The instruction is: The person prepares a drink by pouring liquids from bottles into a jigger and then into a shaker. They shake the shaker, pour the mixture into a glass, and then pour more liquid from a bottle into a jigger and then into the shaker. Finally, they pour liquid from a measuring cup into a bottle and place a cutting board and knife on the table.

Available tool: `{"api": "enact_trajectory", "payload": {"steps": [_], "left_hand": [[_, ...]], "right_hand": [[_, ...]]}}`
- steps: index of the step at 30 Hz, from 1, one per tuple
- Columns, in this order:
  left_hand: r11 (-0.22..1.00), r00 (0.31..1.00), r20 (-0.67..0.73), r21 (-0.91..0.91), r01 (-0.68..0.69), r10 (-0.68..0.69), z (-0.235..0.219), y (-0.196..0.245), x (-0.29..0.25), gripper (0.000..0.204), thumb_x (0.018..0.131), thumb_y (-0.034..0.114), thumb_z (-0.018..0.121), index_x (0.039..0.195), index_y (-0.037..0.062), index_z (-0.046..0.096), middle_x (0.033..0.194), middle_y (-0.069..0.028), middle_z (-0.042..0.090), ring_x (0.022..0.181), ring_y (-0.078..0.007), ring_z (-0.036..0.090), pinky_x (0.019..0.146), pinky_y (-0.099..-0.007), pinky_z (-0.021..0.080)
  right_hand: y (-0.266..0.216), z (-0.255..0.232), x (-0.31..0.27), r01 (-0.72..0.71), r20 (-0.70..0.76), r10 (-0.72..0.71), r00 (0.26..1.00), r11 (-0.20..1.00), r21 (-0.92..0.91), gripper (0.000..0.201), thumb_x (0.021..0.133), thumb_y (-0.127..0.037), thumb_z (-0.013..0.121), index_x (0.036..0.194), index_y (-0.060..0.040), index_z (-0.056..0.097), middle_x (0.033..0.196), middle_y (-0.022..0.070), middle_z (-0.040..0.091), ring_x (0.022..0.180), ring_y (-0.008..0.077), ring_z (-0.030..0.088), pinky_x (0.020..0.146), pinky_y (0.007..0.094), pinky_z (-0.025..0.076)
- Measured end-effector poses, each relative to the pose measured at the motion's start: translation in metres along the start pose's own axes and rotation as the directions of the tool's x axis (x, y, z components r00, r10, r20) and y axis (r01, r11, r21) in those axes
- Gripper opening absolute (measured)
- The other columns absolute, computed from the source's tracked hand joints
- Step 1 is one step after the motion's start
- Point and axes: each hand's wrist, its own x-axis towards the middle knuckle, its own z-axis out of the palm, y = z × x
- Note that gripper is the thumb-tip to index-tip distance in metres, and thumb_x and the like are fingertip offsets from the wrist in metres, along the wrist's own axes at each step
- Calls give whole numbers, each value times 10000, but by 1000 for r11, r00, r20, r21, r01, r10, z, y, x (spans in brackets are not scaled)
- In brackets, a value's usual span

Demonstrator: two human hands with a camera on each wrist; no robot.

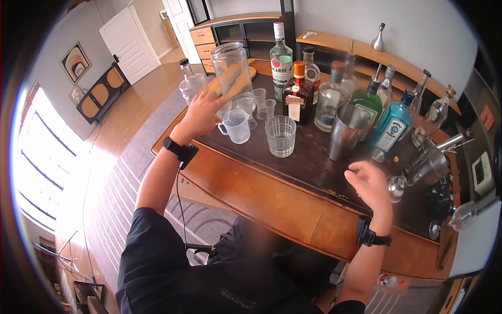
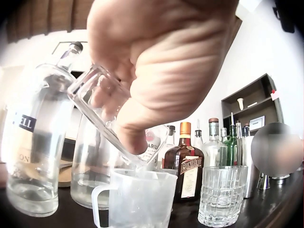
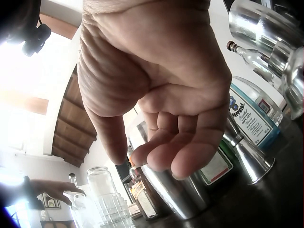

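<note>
My left hand (image 1: 201, 112) grips a small clear glass (image 2: 97, 111), which tilts with its lower end right over the rim of a translucent plastic measuring jug (image 2: 142, 202). A clear trickle shows between glass and jug in the left wrist view. The jug stands on the dark tabletop with its handle to the left. Beside it is a cut-glass tumbler (image 1: 281, 137). My right hand (image 1: 370, 186) hovers near the table's front edge with loosely bent fingers and holds nothing. A steel shaker tin (image 1: 348, 133) stands just beyond it, and a jigger (image 3: 251, 161) is close by.
Several bottles line the back, including a Cointreau bottle (image 1: 297, 99) and a blue gin bottle (image 1: 392, 125). A large glass jar (image 1: 230, 65) and a clear bottle (image 1: 192, 83) stand at the left. A strainer (image 1: 397, 187) and a stemmed glass (image 1: 463, 215) lie at the right.
</note>
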Motion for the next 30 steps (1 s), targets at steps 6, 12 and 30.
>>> {"api": "enact_trajectory", "payload": {"steps": [6,12,30], "left_hand": [[971,981,-132,210,-112,142,-6,11,3,691,702,25,787,1352,191,623,1140,-107,580,1143,-323,532,1096,-465,393],[948,965,-176,286,-141,197,-4,6,7,627,700,34,785,1294,192,665,1094,-87,581,1130,-297,539,1148,-458,360],[960,965,-219,266,-82,143,3,3,6,645,730,3,749,1329,206,625,1179,-93,605,1218,-296,544,1164,-515,327]], "right_hand": [[0,0,0,2,1,-2,1000,1000,27,242,917,-219,762,1047,-33,679,678,-25,593,558,55,521,490,227,405],[-7,-1,-3,-16,0,17,1000,997,69,242,915,-212,762,1058,-33,683,667,-28,587,562,52,521,490,227,395],[-4,-1,0,31,-52,-30,998,999,16,200,918,-165,763,1020,-10,688,645,-49,549,601,28,469,549,234,373]]}}
